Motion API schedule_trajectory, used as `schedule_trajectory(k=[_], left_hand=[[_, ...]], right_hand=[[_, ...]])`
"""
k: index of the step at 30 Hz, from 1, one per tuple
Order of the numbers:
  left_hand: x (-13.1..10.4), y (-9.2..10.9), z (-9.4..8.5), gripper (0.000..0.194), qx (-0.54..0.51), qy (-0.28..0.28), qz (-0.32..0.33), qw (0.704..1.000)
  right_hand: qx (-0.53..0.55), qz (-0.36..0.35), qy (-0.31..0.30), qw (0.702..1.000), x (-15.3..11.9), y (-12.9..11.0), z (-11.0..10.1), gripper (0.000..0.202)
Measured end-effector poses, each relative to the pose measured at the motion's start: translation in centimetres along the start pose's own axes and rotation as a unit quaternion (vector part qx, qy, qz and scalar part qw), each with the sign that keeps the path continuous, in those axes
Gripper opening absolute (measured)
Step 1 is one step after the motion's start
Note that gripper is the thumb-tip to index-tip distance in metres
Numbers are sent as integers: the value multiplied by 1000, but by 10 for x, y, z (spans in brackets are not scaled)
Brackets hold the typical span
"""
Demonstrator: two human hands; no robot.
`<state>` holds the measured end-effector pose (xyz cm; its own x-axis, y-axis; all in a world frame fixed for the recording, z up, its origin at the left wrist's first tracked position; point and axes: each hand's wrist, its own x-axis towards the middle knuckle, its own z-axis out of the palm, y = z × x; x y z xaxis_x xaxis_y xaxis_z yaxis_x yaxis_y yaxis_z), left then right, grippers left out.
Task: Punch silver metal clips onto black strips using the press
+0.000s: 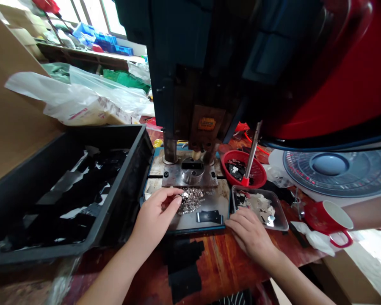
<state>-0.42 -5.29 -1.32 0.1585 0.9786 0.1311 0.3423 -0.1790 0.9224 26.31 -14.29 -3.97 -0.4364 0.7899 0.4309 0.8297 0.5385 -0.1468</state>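
Observation:
My left hand (158, 208) pinches a small shiny metal piece (184, 195) between thumb and forefinger, at the left side of a pile of small metal parts (193, 201). The pile lies on the plate of a press (206, 178), in front of its round metal die (192, 173). To the right of the pile rests a flat black part (209, 217) with pale ends. My right hand (252, 234) lies with fingers stretched out, apparently holding nothing, near the plate's right corner and over the front left of a clear plastic tray (282, 220) of small flat pieces.
A large black crate (95, 237) with dark and pale sheets stands at left. Behind the tray is a red basket (259, 181) with a metal rod. A red mug (324, 218) and a fan (330, 165) are at right. The press's head (193, 76) hangs above the plate.

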Motion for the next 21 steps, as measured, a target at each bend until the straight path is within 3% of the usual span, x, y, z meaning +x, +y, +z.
schedule_trajectory(k=[4,10,16,21], left_hand=[[3,-1,1,20,-26,18,-17,999],[6,2,0,23,-2,30,-13,999],[16,9,-2,26,-35,36,-38,998],[25,11,-5,23,-16,55,-19,998]], right_hand=[[38,64,48,996,22,-3,0,15],[79,174,137,972,102,0,5,15],[57,175,118,976,168,9,24,15],[-11,124,87,988,175,8,24,16]])
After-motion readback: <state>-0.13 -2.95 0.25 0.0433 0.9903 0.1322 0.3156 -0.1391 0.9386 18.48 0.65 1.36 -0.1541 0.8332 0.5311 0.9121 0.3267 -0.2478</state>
